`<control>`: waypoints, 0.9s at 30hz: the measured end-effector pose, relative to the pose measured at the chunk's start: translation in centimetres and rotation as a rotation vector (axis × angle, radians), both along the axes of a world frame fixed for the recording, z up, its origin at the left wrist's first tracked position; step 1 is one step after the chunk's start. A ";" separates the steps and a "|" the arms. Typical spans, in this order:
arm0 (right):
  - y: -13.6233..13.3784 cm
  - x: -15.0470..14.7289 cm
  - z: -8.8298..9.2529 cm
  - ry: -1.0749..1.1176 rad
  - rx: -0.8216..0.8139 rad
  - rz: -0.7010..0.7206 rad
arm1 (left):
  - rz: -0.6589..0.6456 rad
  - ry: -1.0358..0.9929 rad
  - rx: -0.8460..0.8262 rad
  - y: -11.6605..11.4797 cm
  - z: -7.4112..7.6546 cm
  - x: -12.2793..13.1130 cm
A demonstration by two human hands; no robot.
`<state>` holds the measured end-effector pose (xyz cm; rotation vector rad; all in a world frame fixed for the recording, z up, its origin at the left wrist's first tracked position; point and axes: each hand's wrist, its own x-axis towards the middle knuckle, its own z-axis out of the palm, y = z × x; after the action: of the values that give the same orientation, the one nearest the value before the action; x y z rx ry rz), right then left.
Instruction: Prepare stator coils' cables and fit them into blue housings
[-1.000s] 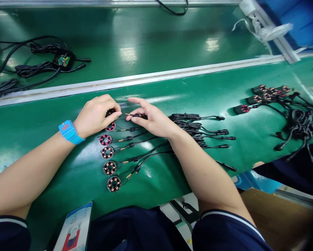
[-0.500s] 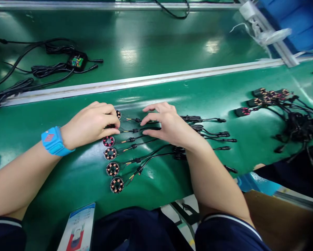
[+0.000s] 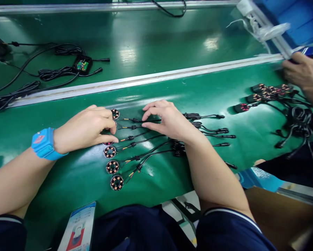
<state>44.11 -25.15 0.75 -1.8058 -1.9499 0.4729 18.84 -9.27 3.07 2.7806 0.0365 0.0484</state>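
Observation:
A column of round stators with copper windings lies on the green bench, including the top stator and the bottom stator. Each has thin wires running right to a black cable. My left hand, with a blue wristband, curls over the upper stators. Its bent fingers and thumb close around a stator mostly hidden beneath them; another stator shows in part under the thumb. My right hand rests over the upper black cables, its thumb and fingertips curved and slightly apart beside them.
Coiled cables with plug ends lie right of my right hand. A heap of stators and cables sits farther right, near another person's hand. An opened black box lies behind the rail. A printed box is in front.
My left hand has shifted slightly down the column, uncovering the top stator. The fingers and thumb of my right hand have drawn closer together. Another person's hand has appeared at the right.

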 end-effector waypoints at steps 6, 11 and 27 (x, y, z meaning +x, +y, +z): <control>0.2 0.2 -0.1 0.030 0.013 0.000 | -0.011 0.060 0.032 -0.7 -0.3 0.2; 0.3 0.4 -0.1 0.006 -0.008 0.009 | 0.019 0.035 0.095 -0.6 0.0 0.0; -4.6 5.1 -0.3 -0.154 -0.145 -0.302 | 0.210 -0.168 0.241 -10.4 0.0 -4.2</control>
<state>49.24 -29.73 0.50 -2.2430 -1.7315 0.3927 14.61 -19.66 3.12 2.9895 0.2980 0.3619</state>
